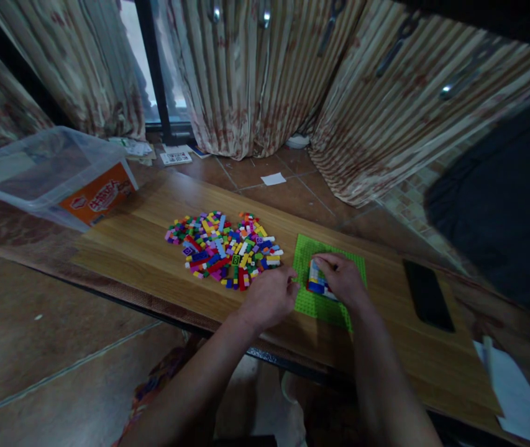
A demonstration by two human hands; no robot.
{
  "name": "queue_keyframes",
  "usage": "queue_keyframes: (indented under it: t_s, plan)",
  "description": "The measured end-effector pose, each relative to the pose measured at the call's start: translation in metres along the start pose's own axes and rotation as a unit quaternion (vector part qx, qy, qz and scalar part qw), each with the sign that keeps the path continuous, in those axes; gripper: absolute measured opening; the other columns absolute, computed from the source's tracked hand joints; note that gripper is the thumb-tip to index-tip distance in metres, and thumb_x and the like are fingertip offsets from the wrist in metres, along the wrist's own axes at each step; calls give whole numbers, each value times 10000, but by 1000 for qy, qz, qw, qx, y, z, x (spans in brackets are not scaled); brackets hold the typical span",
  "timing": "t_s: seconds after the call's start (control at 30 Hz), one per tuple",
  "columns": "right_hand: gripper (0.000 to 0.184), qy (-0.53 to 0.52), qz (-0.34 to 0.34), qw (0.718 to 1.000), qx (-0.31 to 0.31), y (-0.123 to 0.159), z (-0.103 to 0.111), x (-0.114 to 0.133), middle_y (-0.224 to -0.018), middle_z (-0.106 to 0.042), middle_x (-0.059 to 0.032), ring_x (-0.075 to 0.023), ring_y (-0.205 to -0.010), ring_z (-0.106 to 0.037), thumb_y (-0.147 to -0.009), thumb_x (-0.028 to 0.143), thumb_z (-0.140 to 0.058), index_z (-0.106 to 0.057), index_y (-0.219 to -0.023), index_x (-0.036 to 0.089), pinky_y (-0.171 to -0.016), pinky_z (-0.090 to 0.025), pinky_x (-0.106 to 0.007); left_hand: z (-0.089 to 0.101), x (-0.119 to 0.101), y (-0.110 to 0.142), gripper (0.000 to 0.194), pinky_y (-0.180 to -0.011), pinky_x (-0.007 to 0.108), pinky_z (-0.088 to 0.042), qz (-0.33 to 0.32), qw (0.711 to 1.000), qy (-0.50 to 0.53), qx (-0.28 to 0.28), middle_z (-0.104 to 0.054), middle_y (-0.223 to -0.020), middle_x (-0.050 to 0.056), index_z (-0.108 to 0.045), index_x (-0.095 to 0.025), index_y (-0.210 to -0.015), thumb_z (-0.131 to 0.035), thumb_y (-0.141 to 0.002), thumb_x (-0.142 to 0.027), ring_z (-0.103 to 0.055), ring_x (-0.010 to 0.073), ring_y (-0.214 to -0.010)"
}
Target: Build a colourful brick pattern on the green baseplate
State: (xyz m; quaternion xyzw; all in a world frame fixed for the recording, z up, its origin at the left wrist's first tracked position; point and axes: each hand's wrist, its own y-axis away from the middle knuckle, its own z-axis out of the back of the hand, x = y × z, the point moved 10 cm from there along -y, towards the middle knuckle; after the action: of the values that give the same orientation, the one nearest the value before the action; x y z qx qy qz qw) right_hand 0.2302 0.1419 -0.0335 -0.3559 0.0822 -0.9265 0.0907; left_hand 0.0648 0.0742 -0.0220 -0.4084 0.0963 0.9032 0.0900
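A green studded baseplate [330,314] lies on the wooden board with a small build of toy bricks [315,282] on it, in blue, white, yellow and red. Over that build is my right hand [345,282], its fingers closed and touching the bricks at the far edge; the palm hides part of them. My left hand [269,298] hovers by the baseplate's left edge, fingers curled together, and whatever they may hold is too small to see. Left of it spreads a loose pile of multicoloured toy bricks [220,245].
A clear plastic bin [45,167] with an orange label stands at the board's left end. To the right of the baseplate lies a black phone [427,295]. White paper [520,391] sits past the board's right end. Striped curtains [255,74] hang behind.
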Motion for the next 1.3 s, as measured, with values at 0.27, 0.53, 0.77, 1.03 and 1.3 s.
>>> queue_keyframes:
  t_s: [0.27,0.53,0.77,1.03,1.3]
  plan:
    - [358,9,11,1000,3,4,1,0,-967,-736,-79,-259,-955,-659,-859,487,-512,-755,-896,228,-910,-479,-439,4,0,0,221,-680,284,-447,-5,1000,0,-12,-712,-883,81,-672,-178,-946,-474,-881,-253,-660,208,-794]
    - [382,-17,-31,990,-139,11,28,-3,-1004,-744,-91,-263,-982,-670,-887,496,-490,-738,-949,212,-916,-492,-432,29,14,-1,227,-708,276,-459,1,998,34,-60,-717,-865,68,-675,-181,-965,-471,-888,-243,-649,186,-775]
    - [293,17,76,969,-233,25,44,45,-871,-724,-78,-238,-886,-648,-916,399,-515,-719,-870,195,-853,-493,-416,71,40,-2,267,-737,278,-472,38,988,49,-140,-728,-888,67,-695,-170,-991,-461,-885,-243,-654,196,-809]
    - [183,4,180,977,-118,37,-6,98,-905,-704,-52,-204,-918,-601,-934,256,-530,-710,-945,224,-862,-494,-380,99,63,2,278,-786,289,-475,72,974,33,-214,-732,-891,61,-708,-156,-980,-473,-853,-234,-651,202,-829]
    - [209,33,164,986,16,40,-50,101,-998,-699,-60,-237,-973,-569,-893,172,-557,-694,-1042,224,-880,-471,-405,101,57,3,267,-635,255,-436,62,975,42,-209,-697,-770,48,-715,-148,-910,-469,-838,-223,-600,177,-707]
